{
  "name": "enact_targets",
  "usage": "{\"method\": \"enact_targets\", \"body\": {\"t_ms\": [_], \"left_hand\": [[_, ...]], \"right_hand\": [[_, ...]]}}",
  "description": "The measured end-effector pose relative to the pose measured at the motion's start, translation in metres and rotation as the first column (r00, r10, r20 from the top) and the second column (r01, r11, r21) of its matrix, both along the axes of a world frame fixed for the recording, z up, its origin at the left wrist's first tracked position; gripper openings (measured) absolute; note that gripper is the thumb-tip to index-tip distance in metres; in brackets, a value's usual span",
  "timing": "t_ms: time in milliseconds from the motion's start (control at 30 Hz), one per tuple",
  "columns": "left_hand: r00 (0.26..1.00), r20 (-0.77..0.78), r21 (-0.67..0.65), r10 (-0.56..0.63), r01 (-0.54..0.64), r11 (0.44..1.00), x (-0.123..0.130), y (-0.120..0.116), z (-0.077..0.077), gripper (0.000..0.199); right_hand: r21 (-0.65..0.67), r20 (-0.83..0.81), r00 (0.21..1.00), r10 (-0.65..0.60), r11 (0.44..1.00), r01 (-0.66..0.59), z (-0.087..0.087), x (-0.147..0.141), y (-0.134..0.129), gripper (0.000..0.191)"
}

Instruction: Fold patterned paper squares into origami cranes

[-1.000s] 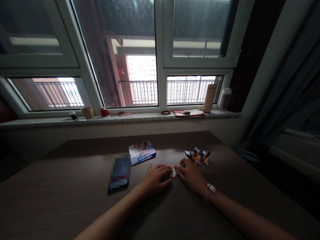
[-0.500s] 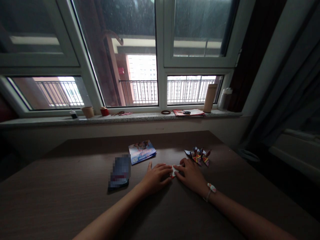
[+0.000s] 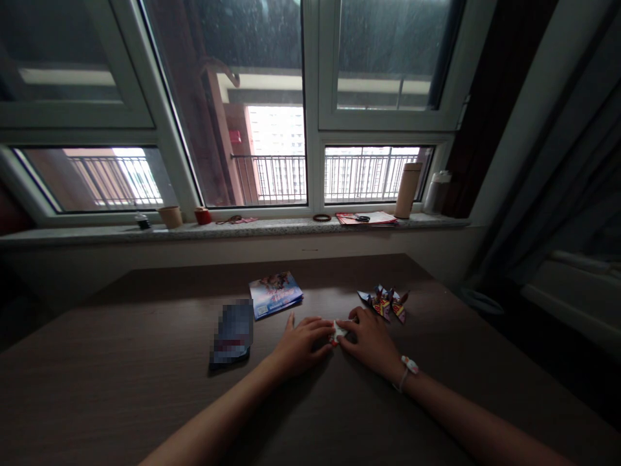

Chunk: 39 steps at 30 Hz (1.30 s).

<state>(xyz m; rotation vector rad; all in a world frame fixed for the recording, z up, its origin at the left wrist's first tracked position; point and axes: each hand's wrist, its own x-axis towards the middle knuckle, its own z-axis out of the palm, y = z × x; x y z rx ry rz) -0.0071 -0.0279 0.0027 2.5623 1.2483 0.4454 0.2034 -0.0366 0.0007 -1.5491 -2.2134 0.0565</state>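
On the brown table a small piece of folded paper [image 3: 337, 332], white with some red, lies between my two hands. My left hand [image 3: 305, 343] holds its left side, fingertips on it and thumb at the near edge. The thumb and index finger of my right hand [image 3: 372, 335] press on its right side, and the other fingers curl over its far edge. Part of the paper is hidden under my fingers. Just beyond my right hand stand several folded paper pieces [image 3: 383, 302], pointed and multicoloured.
A stack of printed sheets [image 3: 276, 294] lies left of centre, with a blurred dark object [image 3: 231, 333] nearer me. Along the windowsill [image 3: 286, 224] stand a paper cup [image 3: 170, 217], a red spool [image 3: 202, 215], a tape roll [image 3: 321, 218], scissors [image 3: 361, 219] on red paper, and a tan flask [image 3: 408, 189].
My right thumb and index finger have shifted slightly to the left over the folded paper. My left hand stays in place, and the other things have not moved.
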Motion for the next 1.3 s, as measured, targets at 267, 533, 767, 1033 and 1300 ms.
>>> {"method": "enact_targets", "body": {"t_ms": [267, 533, 767, 1033, 1300], "left_hand": [[1.0, 0.0, 0.006, 0.003, -0.003, 1.0, -0.0006, 0.0004, -0.0019, 0.038], [1.0, 0.0, -0.004, 0.001, -0.001, 1.0, -0.0008, 0.0003, -0.0012, 0.039], [1.0, -0.006, -0.023, 0.0, 0.0, 1.0, -0.0014, 0.0011, -0.0013, 0.039], [1.0, -0.009, -0.035, 0.011, -0.012, 0.999, -0.0014, 0.0015, 0.0004, 0.036], [1.0, -0.012, -0.053, 0.013, -0.014, 0.998, -0.0015, 0.0014, 0.0013, 0.038]], "right_hand": [[-0.01, -0.022, 1.0, 0.021, 1.0, -0.021, 0.0018, 0.0021, 0.0001, 0.037], [0.005, -0.025, 1.0, -0.006, 1.0, 0.007, -0.0001, -0.0003, -0.0004, 0.034], [0.001, -0.025, 1.0, 0.015, 1.0, -0.015, 0.0017, 0.0005, 0.0009, 0.037], [-0.005, -0.037, 0.998, 0.045, 0.999, -0.046, 0.0001, 0.003, 0.0017, 0.047], [0.002, -0.045, 0.998, 0.049, 0.999, -0.049, 0.0006, 0.0046, -0.0002, 0.039]]}}
